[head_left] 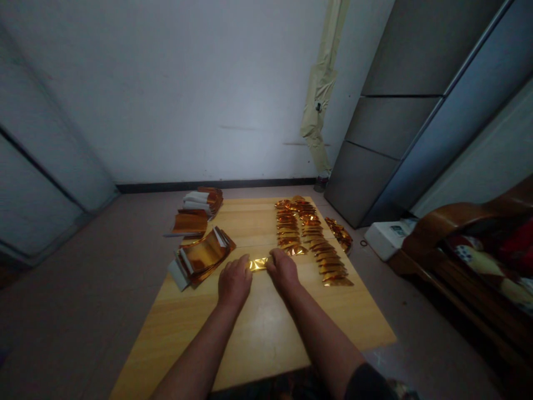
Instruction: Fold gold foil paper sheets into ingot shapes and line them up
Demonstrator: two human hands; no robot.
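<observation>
A narrow folded strip of gold foil paper (259,264) lies on the wooden table between my two hands. My left hand (234,281) is closed on its left end, fingers bent and pressed to the paper. On the right end, my right hand (283,270) grips with its fingers curled. Left of my left hand sits a stack of gold foil sheets (204,253), white backing showing at its edges. Beyond my right hand, rows of folded gold foil pieces (287,225) overlap one another; the right-hand row (328,258) runs towards me.
More foil sheets (190,222) and a bent bundle (204,200) rest at the table's (258,344) far left corner. Past its right edge is a heap of folded foil (339,233). A grey refrigerator (375,144), a white box (385,239) and a wooden seat (449,233) stand to the right.
</observation>
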